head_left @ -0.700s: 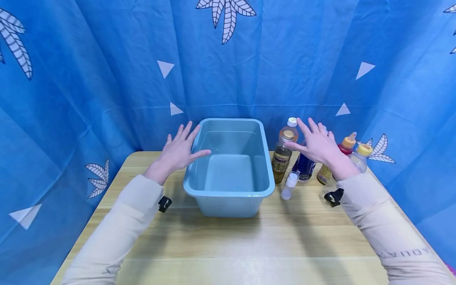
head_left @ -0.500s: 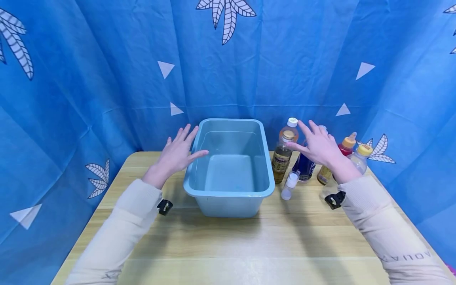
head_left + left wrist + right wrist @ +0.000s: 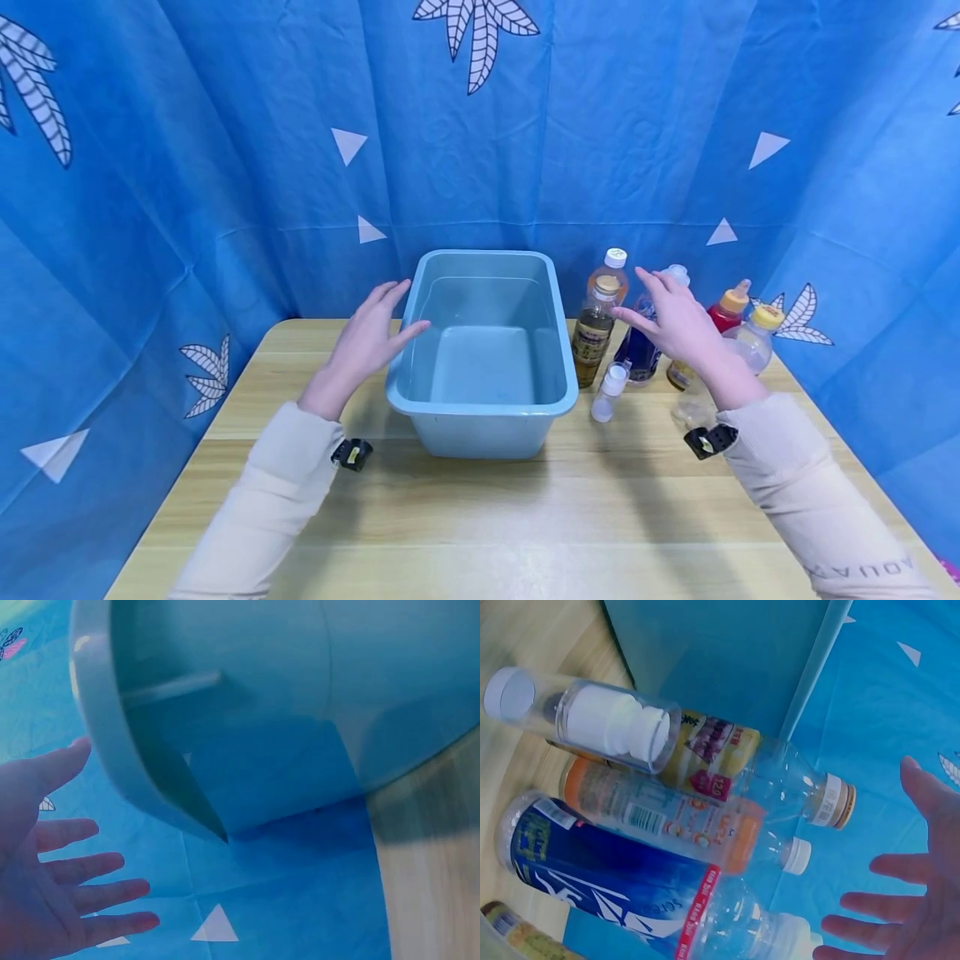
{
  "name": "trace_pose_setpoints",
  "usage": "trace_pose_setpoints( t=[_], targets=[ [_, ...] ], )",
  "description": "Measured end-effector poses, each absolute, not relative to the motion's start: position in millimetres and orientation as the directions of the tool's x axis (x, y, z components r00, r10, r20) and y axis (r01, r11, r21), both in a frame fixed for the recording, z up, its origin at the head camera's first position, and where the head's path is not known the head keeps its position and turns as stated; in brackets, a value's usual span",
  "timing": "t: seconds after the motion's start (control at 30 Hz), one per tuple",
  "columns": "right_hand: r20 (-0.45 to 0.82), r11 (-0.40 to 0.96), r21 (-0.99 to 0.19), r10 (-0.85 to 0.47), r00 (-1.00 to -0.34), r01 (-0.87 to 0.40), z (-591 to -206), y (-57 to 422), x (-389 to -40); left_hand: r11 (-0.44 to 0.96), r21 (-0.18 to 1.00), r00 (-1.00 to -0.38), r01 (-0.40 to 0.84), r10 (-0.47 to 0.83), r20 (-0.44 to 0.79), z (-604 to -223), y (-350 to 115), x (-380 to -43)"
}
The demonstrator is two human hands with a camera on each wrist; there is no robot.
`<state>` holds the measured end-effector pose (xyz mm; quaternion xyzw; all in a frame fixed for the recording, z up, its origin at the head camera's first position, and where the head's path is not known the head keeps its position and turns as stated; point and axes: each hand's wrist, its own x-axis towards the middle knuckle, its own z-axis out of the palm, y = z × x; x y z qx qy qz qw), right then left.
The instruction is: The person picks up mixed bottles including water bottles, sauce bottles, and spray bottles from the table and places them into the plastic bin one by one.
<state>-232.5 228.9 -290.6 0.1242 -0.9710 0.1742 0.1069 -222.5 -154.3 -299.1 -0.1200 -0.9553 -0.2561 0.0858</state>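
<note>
A light blue plastic basin point(image 3: 483, 408) stands on the wooden table. My left hand point(image 3: 363, 337) hovers by its left rim, fingers extended and thumb apart; in the left wrist view the hand point(image 3: 60, 877) holds nothing. Over the bottles to the basin's right is my right hand point(image 3: 678, 325), also holding nothing. Nearest it are a blue-labelled bottle point(image 3: 607, 870), an orange-labelled bottle point(image 3: 660, 814) with a white cap and a dark-liquid bottle point(image 3: 591, 342) with a tan cap. A small clear cylinder point(image 3: 619, 724) with a white piece inside stands in front of them.
Farther right stand a red bottle point(image 3: 723, 317) with an orange cap and a clear bottle point(image 3: 753, 337) with a yellow cap. My right forearm partly hides other items there. A blue curtain point(image 3: 480, 167) hangs behind the wooden table point(image 3: 480, 533).
Both hands have drawn slightly back toward me and lower. The left shifts a little left, the right a little right, and their fingers are less spread. Basin and bottles have not moved.
</note>
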Motion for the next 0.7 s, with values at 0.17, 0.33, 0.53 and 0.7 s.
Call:
trace_pose_setpoints(
  t=[0.17,0.33,0.53,0.7],
  targets=[
    [0.281,0.889,-0.347,-0.204,-0.938,-0.298,-297.5,229.3,-229.5,0.796,0.532,-0.941,0.288,0.132,0.313,-307.7,-155.5,-221.7],
    [0.313,0.867,-0.393,-0.186,-0.931,-0.306,-304.0,230.2,-224.7,0.733,0.618,-0.931,0.285,0.057,0.361,-317.1,-154.8,-222.5],
    [0.346,0.833,-0.462,-0.146,-0.927,-0.304,-312.3,229.9,-217.7,0.672,0.693,-0.930,0.260,-0.019,0.367,-328.1,-153.7,-223.6],
    [0.374,0.817,-0.485,-0.127,-0.919,-0.311,-321.0,230.3,-212.4,0.616,0.751,-0.933,0.237,-0.071,0.353,-336.7,-153.6,-223.6]
  ],
)
